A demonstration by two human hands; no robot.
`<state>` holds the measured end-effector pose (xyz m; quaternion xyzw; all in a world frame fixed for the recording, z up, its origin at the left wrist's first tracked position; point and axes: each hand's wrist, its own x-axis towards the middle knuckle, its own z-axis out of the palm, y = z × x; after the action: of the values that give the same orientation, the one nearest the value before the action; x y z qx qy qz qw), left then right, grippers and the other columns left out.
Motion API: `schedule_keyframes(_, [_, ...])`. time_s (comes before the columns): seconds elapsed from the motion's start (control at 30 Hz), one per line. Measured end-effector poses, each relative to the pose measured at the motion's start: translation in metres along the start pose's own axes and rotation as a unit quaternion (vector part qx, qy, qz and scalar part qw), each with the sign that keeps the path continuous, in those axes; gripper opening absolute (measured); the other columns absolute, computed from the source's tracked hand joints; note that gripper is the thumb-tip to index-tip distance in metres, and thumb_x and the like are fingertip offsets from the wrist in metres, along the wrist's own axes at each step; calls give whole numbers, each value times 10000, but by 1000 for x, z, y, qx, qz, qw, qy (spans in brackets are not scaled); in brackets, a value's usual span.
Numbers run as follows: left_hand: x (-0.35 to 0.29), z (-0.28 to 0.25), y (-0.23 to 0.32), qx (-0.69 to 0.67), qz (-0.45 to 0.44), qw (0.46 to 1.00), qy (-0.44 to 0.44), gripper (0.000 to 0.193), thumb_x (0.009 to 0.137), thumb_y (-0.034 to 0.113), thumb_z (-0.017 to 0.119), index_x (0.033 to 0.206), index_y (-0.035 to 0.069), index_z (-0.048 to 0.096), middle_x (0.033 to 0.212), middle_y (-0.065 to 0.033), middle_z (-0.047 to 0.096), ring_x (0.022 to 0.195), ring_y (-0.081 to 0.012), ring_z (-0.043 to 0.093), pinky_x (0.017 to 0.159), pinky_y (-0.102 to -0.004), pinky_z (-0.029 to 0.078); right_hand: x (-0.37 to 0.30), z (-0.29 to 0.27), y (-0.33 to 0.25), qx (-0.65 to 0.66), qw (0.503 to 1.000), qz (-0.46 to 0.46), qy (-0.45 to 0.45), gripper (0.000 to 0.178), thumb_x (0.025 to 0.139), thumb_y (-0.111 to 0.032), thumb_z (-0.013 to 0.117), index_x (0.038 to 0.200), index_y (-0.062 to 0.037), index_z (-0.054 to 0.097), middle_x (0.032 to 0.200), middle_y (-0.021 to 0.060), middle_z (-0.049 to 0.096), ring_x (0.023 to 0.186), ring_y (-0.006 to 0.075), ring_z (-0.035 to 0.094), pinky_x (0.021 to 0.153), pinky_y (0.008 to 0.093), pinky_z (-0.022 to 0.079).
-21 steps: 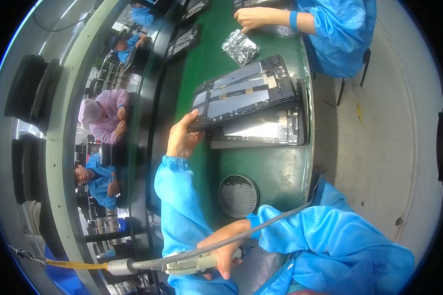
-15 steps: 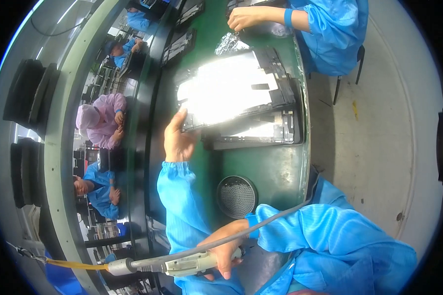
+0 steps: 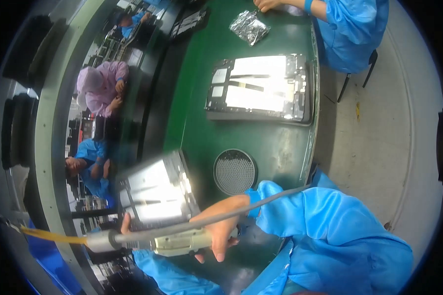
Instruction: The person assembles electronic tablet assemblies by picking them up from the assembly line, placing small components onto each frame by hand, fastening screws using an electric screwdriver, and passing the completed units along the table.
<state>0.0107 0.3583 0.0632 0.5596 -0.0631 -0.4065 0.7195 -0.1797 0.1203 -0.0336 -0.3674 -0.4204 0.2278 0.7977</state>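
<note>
My left hand (image 3: pixel 126 223) grips a flat, black-framed device panel (image 3: pixel 155 189) with bright silvery sections, tilted at the left side of the bench. Only the thumb of this hand shows well; the tool and cable hide part of it. In my right hand (image 3: pixel 222 227) is a pale electric screwdriver (image 3: pixel 182 243) with a grey cable (image 3: pixel 241 210), lying across in front of the panel's near edge. A similar panel (image 3: pixel 263 83) rests on a dark stack farther off. Between them stands a round dish (image 3: pixel 235 172) with a dotted, grid-like inside.
The green bench (image 3: pixel 192 128) has its right edge beside the floor. Crumpled silver foil (image 3: pixel 250 27) lies far back, near a co-worker's hand (image 3: pixel 268 4). A yellow cord (image 3: pixel 54 236) ties the screwdriver's end at left. Several other people sit beyond the frame post (image 3: pixel 47 157).
The panel in my left hand has come off the stack area, moving left and toward me. The panel on the stack now shows fully. My right hand still holds the screwdriver.
</note>
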Motion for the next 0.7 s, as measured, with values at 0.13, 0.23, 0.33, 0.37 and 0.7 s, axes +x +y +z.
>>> schedule_keyframes(0.13, [-67, -107, -48, 115, 134, 975, 133, 321, 812, 219, 604, 1053, 19, 537, 991, -99, 612, 908, -203, 603, 779, -274, 494, -2, 10, -9, 0, 995, -40, 89, 501, 646, -9, 729, 1071, 53, 472, 851, 126, 602, 491, 138, 548, 380, 248, 443])
schedule_keyframes(0.23, [-92, -102, -97, 195, 105, 962, 160, 385, 765, 134, 584, 1106, -32, 514, 991, -114, 597, 859, -180, 588, 766, -278, 478, -2, 7, -12, -83, 984, 14, 159, 426, 683, -66, 758, 1051, 4, 554, 734, 47, 619, 645, 109, 604, 496, 249, 482])
schedule_keyframes(0.33, [-83, -94, -132, 109, 52, 988, 99, 435, 773, 155, 575, 1142, -62, 499, 1011, -110, 596, 907, -181, 585, 798, -272, 473, -3, -3, -20, -189, 959, -24, 211, 509, 671, 2, 752, 1130, -15, 535, 921, 79, 633, 822, 155, 626, 716, 283, 515])
schedule_keyframes(0.37, [-79, -85, -141, 100, 61, 987, 110, 417, 780, 152, 571, 1132, -64, 509, 1005, -112, 599, 895, -180, 587, 793, -271, 474, -3, -2, -20, -167, 946, -56, 271, 564, 665, 59, 731, 1175, -17, 504, 1029, 99, 609, 860, 195, 634, 750, 325, 533])
schedule_keyframes(0.7, [-24, -66, -156, 157, 98, 929, 320, 361, 858, 305, 593, 799, -48, 638, 794, -79, 630, 624, -119, 573, 574, -240, 458, -14, -37, -5, -311, 786, -152, 512, 292, 726, -70, 729, 955, 12, 567, 599, 24, 557, 463, 90, 529, 422, 212, 425])
